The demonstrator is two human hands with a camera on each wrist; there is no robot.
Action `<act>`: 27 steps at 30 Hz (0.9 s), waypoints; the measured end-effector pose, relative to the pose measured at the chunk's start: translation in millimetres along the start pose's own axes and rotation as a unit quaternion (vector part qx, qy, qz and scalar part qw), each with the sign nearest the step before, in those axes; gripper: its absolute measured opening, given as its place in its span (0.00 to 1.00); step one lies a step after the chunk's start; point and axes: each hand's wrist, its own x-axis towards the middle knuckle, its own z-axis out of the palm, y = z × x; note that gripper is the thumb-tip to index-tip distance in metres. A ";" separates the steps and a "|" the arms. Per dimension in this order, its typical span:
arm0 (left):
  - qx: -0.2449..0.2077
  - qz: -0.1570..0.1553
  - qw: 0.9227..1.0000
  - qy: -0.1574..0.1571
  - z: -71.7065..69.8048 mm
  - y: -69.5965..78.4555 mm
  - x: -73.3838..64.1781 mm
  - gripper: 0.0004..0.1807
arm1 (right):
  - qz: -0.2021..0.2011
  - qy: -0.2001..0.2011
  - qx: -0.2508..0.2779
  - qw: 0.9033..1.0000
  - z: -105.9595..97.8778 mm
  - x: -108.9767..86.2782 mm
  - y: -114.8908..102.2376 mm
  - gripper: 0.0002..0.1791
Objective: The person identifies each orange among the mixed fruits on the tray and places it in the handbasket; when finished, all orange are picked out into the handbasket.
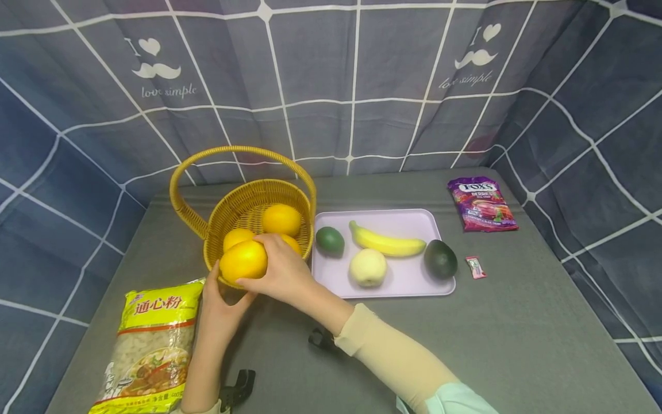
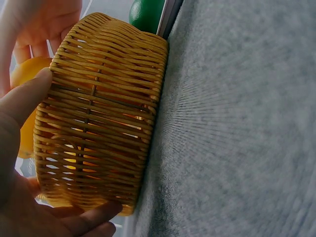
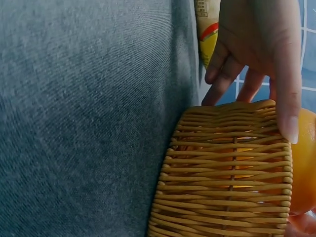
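Note:
A yellow wicker basket [image 1: 243, 204] with a tall handle holds several yellow-orange oranges [image 1: 281, 219]. My right hand [image 1: 284, 269] grips one orange [image 1: 243, 263] at the basket's near rim, fingers over its top and thumb low on its near side. My left hand [image 1: 223, 310] holds the basket's near left side. In the left wrist view the left thumb [image 2: 30, 96] lies at the rim while fingers reach along the woven wall [image 2: 98, 123]. The right wrist view shows the left hand [image 3: 256, 44] against the basket and the orange [image 3: 305, 163] beyond the rim.
Right of the basket, a lilac tray [image 1: 331, 284] bears a banana [image 1: 388, 240], a pale round fruit [image 1: 368, 267], a green fruit [image 1: 330, 241] and a dark avocado [image 1: 440, 259]. A pasta bag [image 1: 150, 351] lies left, a purple candy bag [image 1: 482, 204] and small wrapped candy [image 1: 475, 267] right.

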 end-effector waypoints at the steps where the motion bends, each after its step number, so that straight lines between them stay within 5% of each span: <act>1: 0.002 0.000 1.000 -0.001 0.1 0.2 0.2 0.57 | -0.003 0.000 -0.007 1.000 0.1 0.9 0.1 0.46; 27: 0.016 -0.006 1.000 -0.003 -1.0 3.1 -2.6 0.57 | -0.045 -0.007 -0.147 0.988 11.6 3.8 -0.4 0.44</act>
